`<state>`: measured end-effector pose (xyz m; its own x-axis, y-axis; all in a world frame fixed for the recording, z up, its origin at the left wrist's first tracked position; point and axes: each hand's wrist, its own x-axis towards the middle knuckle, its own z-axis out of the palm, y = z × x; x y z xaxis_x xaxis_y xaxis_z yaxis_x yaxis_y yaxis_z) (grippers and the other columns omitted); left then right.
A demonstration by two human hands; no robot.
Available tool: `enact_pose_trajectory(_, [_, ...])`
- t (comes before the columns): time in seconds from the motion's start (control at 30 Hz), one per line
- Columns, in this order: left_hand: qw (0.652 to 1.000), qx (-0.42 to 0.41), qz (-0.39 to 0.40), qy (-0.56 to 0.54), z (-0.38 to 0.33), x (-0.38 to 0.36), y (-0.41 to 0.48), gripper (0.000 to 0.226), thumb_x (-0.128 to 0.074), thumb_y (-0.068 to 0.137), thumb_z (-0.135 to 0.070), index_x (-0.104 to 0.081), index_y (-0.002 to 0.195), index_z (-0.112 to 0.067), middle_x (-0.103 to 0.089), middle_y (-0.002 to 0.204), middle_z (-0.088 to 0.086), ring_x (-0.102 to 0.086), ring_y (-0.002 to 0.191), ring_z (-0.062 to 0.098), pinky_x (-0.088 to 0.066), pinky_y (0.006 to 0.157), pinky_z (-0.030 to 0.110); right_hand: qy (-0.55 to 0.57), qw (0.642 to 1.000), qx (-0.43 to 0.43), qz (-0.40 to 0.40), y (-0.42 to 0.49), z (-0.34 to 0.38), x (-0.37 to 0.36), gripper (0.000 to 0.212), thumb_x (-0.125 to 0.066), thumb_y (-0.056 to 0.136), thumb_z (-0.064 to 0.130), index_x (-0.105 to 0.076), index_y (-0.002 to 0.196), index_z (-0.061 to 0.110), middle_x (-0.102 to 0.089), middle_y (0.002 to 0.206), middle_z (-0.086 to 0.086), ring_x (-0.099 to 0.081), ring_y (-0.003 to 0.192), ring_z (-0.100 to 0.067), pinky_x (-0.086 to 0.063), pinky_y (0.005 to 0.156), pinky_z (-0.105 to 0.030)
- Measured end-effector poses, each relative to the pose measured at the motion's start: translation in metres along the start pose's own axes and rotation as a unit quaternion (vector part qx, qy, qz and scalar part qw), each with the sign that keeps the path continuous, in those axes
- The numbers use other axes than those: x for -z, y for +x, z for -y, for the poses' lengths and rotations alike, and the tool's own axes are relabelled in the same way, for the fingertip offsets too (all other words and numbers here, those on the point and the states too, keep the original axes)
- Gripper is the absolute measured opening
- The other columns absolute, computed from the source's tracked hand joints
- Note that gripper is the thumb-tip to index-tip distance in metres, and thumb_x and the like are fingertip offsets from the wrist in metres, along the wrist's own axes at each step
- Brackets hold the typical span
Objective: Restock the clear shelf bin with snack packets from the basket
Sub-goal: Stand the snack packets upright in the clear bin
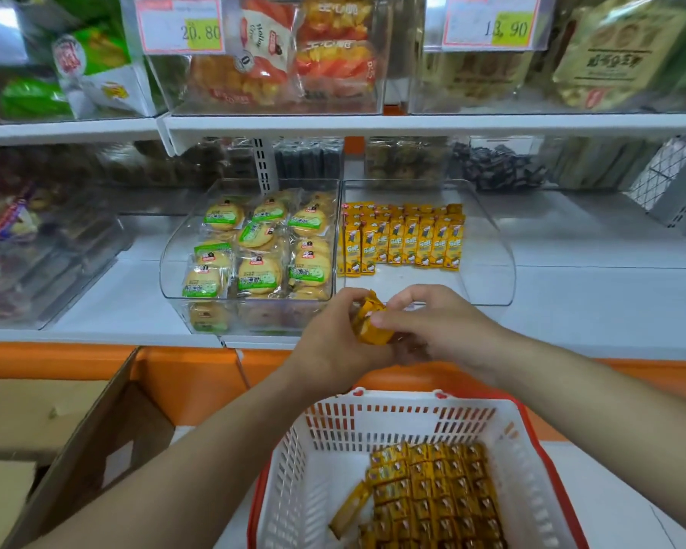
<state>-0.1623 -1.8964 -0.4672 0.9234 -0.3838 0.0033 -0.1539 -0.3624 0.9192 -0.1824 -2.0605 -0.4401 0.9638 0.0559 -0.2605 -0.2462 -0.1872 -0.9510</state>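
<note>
Alignment matters here: left hand (333, 336) and right hand (442, 330) both curl round a small stack of yellow snack packets (371, 318) just before the clear shelf bin (501, 267), above the basket (393, 423). Square them upright, labels forward, then seat them against the standing row (402, 243).

Fingers (397, 317) hide most of the held packets (369, 322); the basket (397, 400) runs off the bottom edge.

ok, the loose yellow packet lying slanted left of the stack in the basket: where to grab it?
Probably pinch the loose packet across its narrow width near mid-length, coming from above and the left. It is long and thin. The bare basket floor along its left edge leaves finger room, while the packed stack crowds its right.
</note>
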Motion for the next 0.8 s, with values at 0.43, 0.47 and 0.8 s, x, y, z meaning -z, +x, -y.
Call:
enact_pose_trajectory(0.43, [0.988,0.071,0.054,-0.122,0.002,0.027,0.008,0.058,-0.089,0.061,-0.038,-0.069,0.114,-0.03,-0.078,0.092,-0.006,-0.075,0.082,0.013,-0.057,0.065,0.023,0.1,0.993,0.052,0.03,0.004,0.001,0.032,0.026,-0.053,0.095,0.007,-0.072,0.101,0.024,-0.073,0.089,-0.012,-0.072,0.079,-0.026,-0.056,0.062,-0.032])
enact_pose_trajectory(0.47, [0.99,0.07,0.048,-0.114,0.002,0.028,0.008,0.053,-0.091,0.064,-0.036,-0.07,0.113,-0.03,-0.078,0.09,-0.006,-0.075,0.08,0.013,-0.057,0.064,0.022,0.086,0.994,0.056,0.027,0.004,0.001,0.03,0.02,-0.057,0.095,0.012,-0.072,0.093,0.024,-0.072,0.087,-0.01,-0.072,0.078,-0.024,-0.054,0.06,-0.031])
enact_pose_trajectory(0.8, [0.98,0.056,-0.056,-0.182,0.002,0.038,0.009,0.046,-0.084,0.081,-0.029,-0.063,0.112,-0.003,-0.067,0.072,0.007,-0.059,0.06,0.019,-0.051,0.052,0.026,0.044,0.988,0.059,0.132,0.002,0.001,0.011,0.023,-0.072,0.084,0.002,-0.06,0.101,0.01,-0.073,0.084,-0.007,-0.068,0.064,-0.011,-0.05,0.052,-0.019])
